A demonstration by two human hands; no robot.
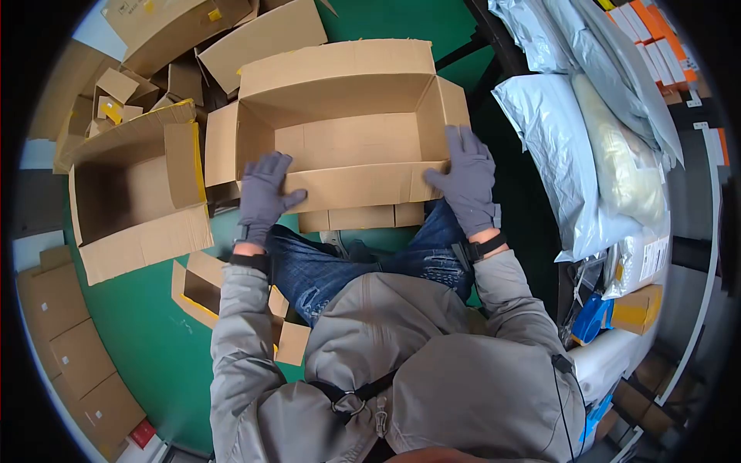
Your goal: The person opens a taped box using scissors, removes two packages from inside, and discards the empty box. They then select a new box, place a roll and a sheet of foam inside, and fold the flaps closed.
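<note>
A large open cardboard box [347,143] stands in front of my knees with its flaps folded outward and nothing inside it. My left hand [266,189], in a grey glove, rests at the near left corner, thumb along the near flap [363,187] and fingers pointing toward the rim. At the near right corner lies my right hand [467,171], gloved the same way, fingers spread over the right flap [453,104] and thumb on the near flap. Beneath the near flap shows another piece of cardboard [363,218].
Left of the box stands another open carton [139,189], and a smaller one [202,289] lies by my left forearm. Several cartons pile up at the back left [262,38]. Plastic mailer bags [552,154] fill the right side. The floor [147,309] is green.
</note>
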